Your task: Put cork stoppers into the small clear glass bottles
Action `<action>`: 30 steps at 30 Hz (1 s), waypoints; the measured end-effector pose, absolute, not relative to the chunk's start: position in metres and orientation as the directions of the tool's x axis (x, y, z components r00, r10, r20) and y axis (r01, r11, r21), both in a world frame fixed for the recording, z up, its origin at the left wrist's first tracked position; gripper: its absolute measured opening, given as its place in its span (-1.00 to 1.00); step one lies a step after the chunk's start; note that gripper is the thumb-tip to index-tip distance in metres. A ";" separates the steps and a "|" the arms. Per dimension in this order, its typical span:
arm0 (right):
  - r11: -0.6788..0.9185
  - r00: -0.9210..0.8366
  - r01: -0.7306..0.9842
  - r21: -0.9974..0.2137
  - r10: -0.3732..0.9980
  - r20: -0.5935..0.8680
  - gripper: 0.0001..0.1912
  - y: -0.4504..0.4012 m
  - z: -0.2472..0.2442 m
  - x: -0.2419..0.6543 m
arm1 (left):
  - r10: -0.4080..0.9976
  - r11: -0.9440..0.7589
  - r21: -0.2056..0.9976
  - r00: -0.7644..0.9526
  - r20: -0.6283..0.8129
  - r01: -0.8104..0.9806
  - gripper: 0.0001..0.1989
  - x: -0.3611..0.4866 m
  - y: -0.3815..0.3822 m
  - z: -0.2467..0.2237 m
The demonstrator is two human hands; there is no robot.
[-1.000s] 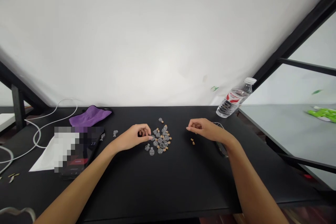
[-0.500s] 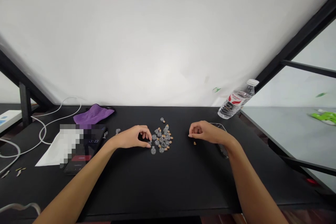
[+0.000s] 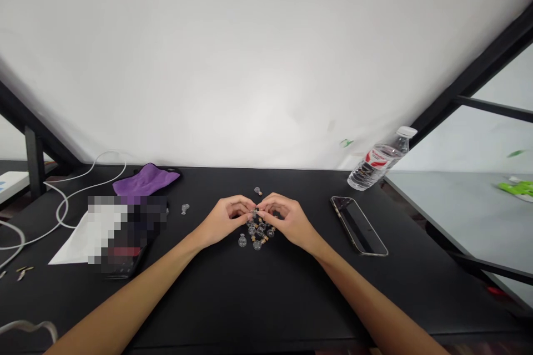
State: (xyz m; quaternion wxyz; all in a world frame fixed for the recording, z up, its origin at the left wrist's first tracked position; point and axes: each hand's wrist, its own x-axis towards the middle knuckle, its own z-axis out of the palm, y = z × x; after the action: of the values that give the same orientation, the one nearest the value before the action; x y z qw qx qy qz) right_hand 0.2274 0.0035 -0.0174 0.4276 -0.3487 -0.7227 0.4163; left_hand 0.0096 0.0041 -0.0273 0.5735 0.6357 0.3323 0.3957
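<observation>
Fingertips nearly touching, my two hands meet above a cluster of small clear glass bottles with cork stoppers [image 3: 257, 244] at the middle of the black table. My left hand [image 3: 229, 218] is closed in a pinch on a tiny glass bottle [image 3: 254, 211]. Thumb and forefinger pressed together at that bottle's other end, my right hand [image 3: 285, 218] pinches something too small to make out. One bottle without a visible cork [image 3: 242, 240] lies at the cluster's near left. Another small bottle [image 3: 257, 191] lies just behind the hands.
A phone [image 3: 360, 227] lies at the right, with a water bottle [image 3: 378, 159] behind it. On the left are a small glass piece [image 3: 185, 209], a purple cloth [image 3: 146, 179], a dark device [image 3: 125, 258], white paper [image 3: 77, 241] and a white cable [image 3: 66, 199].
My right hand has moved left from beside the phone to meet my left hand over the cluster. My left hand has risen slightly with its bottle. The small orange-brown piece at the right is gone from the table.
</observation>
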 end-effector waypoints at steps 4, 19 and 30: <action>0.401 -0.356 0.131 -0.907 0.873 0.334 -0.81 0.001 -0.025 0.222 | 0.895 -0.041 0.997 0.441 0.066 -0.066 -0.70 0.006 0.007 -0.028; 0.371 -0.330 0.119 -0.921 0.890 0.315 -0.78 0.008 -0.036 0.227 | 0.893 0.023 0.998 0.450 0.009 -0.066 -0.69 0.004 0.009 -0.028; 0.402 -0.357 0.174 -0.899 0.877 0.323 -0.79 0.007 -0.036 0.230 | 0.883 0.033 0.997 0.469 0.005 -0.074 -0.71 0.003 0.008 -0.027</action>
State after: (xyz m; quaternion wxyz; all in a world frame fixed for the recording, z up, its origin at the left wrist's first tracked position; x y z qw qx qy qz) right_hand 0.2296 0.0073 -0.0356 0.4327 -0.3665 -0.7167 0.4058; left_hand 0.0033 0.0084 -0.0267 0.6290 0.5820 0.3476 0.3804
